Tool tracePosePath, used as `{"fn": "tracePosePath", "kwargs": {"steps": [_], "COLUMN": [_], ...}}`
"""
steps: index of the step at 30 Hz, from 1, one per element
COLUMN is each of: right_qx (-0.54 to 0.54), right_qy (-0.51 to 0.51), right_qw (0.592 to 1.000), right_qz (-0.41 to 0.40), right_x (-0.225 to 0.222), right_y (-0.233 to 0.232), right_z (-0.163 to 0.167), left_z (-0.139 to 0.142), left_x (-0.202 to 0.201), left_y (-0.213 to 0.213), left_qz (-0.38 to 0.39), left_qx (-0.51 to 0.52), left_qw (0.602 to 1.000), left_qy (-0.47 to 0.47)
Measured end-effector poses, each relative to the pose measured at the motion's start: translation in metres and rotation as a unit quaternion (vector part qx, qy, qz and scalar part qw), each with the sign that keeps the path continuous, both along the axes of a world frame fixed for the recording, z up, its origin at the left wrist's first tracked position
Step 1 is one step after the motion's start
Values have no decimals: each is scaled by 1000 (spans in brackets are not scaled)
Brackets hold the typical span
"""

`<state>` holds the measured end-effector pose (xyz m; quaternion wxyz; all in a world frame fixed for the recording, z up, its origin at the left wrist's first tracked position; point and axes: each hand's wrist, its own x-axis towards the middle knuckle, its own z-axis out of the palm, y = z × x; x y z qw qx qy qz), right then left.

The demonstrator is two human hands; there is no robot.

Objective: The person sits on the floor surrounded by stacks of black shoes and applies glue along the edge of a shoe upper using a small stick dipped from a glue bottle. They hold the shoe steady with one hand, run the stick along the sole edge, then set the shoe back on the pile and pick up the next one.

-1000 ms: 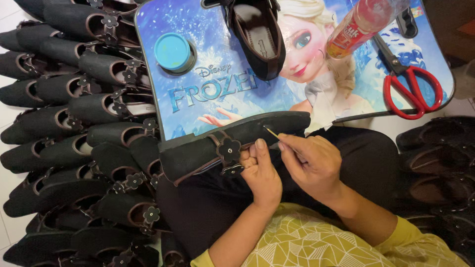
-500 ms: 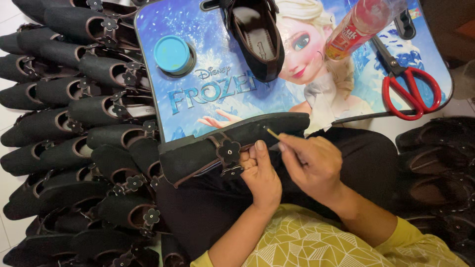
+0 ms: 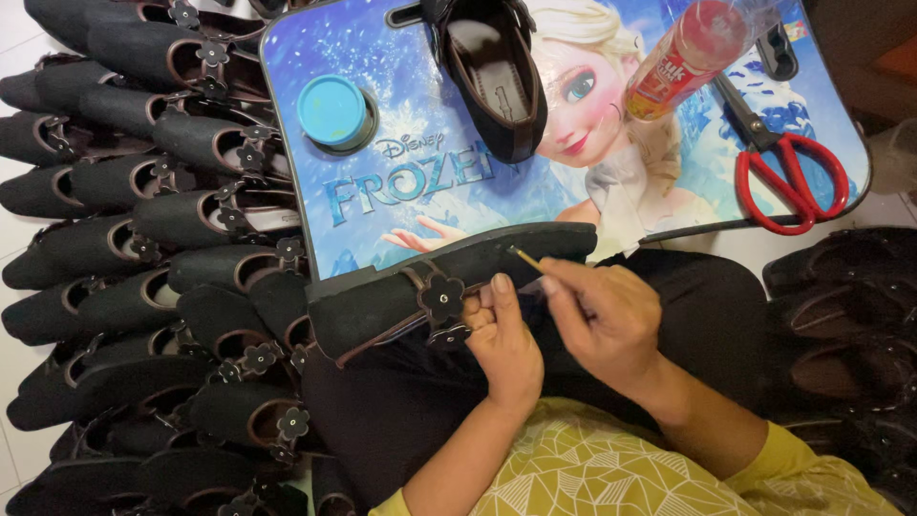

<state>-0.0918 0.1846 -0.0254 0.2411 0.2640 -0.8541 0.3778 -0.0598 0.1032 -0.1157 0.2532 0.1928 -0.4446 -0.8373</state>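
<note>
Left hand (image 3: pixel 504 344): fingers curled closed in a grip, thumb raised and pointing away from the body, forearm bare and entering from the lower centre. Right hand (image 3: pixel 602 320): thumb and forefinger pinched together at the fingertips, remaining fingers folded, wrist bent inward toward the left hand. Both hands sit just beside each other above the lap.

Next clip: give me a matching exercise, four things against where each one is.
Things:
1. scissors
2. round lid
3. thin stick
4. flower strap

Places:
A. in the right hand
B. right end of the tray
C. at the left hand fingertips, on the held shoe
D. left part of the tray

Pairs: 1-B, 2-D, 3-A, 4-C
</note>
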Motion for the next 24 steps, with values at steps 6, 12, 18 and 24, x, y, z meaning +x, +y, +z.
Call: {"fn": "tracePosePath", "kwargs": {"steps": [6, 12, 18, 24], "right_qx": [-6, -6, 2, 5], "right_qy": [7, -2, -4, -20], "right_qw": [1000, 1000, 1000, 1000], "right_qz": [14, 11, 10, -9], "right_x": [1, 2, 2, 3], "right_y": [-1, -1, -1, -2], "right_z": [-2, -6, -6, -7], "left_z": [1, 1, -2, -3], "left_x": [-1, -1, -1, -2], "left_y": [-2, -3, -3, -2], "left_qz": [8, 13, 12, 9], "left_qx": [-22, -42, -39, -15], "left_qw": [1000, 999, 999, 1000], "left_qy": [-20, -24, -16, -13]}}
